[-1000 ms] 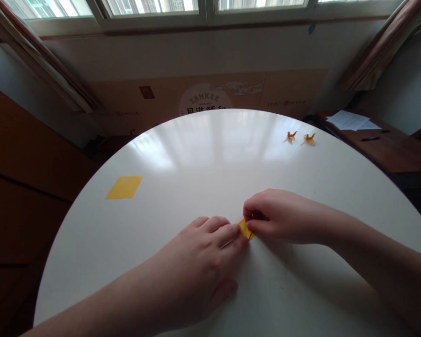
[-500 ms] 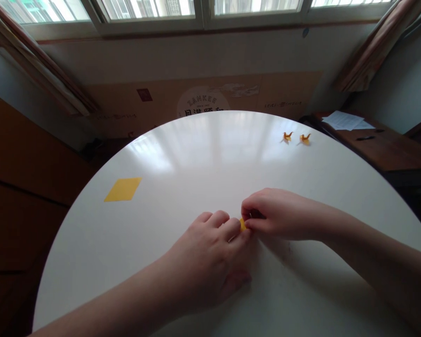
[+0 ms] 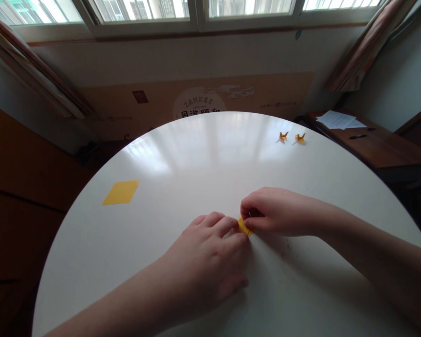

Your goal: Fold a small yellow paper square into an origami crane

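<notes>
Head view: folded yellow paper (image 3: 243, 227) is being pinched by the right hand (image 3: 279, 210); slipping under the left hand (image 3: 212, 250), its grip unclear, could skew it.

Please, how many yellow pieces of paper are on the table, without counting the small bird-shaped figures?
2. A flat sheet lies left on the table; a small piece, partly covered, is between the left hand and right hand. Others may be hidden underneath.

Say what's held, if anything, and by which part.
The right hand seems to pinch the small yellow paper by its right side; the left hand touches its left.
</notes>
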Available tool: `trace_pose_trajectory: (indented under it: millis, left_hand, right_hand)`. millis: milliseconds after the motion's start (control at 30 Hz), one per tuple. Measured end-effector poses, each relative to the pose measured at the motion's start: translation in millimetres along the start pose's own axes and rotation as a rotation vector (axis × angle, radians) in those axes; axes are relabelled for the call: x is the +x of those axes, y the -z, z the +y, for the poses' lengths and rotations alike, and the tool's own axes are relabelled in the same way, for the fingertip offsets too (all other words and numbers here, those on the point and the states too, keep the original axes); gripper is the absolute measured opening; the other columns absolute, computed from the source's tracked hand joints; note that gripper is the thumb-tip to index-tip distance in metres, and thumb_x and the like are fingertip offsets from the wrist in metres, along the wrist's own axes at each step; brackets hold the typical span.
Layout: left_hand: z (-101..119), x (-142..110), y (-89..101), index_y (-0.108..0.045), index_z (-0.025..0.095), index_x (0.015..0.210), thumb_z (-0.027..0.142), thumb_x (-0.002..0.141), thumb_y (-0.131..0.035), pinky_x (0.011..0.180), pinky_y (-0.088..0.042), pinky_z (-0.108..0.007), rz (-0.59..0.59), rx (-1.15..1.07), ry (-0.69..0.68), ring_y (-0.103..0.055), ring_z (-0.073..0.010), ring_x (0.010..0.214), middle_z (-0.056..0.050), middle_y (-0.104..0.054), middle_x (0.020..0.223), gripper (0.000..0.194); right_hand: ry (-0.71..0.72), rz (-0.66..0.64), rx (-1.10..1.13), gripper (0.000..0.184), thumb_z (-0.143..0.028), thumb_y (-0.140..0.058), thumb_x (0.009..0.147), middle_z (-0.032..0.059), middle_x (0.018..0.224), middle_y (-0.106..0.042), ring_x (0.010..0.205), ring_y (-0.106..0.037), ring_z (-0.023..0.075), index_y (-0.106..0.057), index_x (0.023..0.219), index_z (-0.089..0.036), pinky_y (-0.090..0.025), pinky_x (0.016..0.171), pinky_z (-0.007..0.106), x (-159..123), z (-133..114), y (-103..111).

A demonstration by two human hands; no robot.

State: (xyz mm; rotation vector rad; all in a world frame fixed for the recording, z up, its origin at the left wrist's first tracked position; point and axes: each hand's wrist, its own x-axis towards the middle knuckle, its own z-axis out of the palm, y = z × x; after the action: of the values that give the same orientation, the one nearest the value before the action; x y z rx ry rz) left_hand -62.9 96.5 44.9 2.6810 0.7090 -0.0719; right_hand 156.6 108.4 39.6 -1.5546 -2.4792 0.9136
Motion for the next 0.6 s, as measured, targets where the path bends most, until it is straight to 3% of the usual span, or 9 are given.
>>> trace_pose_trajectory:
  millis: [200,600]
  left_hand:
    - [-7.0,-8.6,6.6,-0.059,0.028,0.129,0.046,0.083,-0.073,0.105,-0.04,-0.046,0.011,-0.032,-0.081,-0.052,-0.0291,0.12,-0.005,-0.061,0.131,0.052]
    - [-7.0,-4.1,1.3,-0.055,0.024,0.133,0.043,0.085,-0.071,0.105,-0.039,-0.049,0.004,0.044,-0.082,-0.052,-0.0312,0.119,-0.007,-0.061,0.131,0.054]
  right_hand:
    - [-0.006,-0.015,0.006,0.013,-0.024,-0.058,0.081,-0.001,0.078,-0.073,0.069,-0.062,0.0157,-0.071,0.08,-0.023,-0.039,0.058,0.025,0.0,-0.3,0.2]
    - [-0.111,0.054,0.1,0.013,-0.032,-0.065,0.078,0.0,0.076,-0.071,0.067,-0.061,0.0157,-0.066,0.072,-0.021,-0.038,0.053,0.023,-1.7,5.5,-2.4]
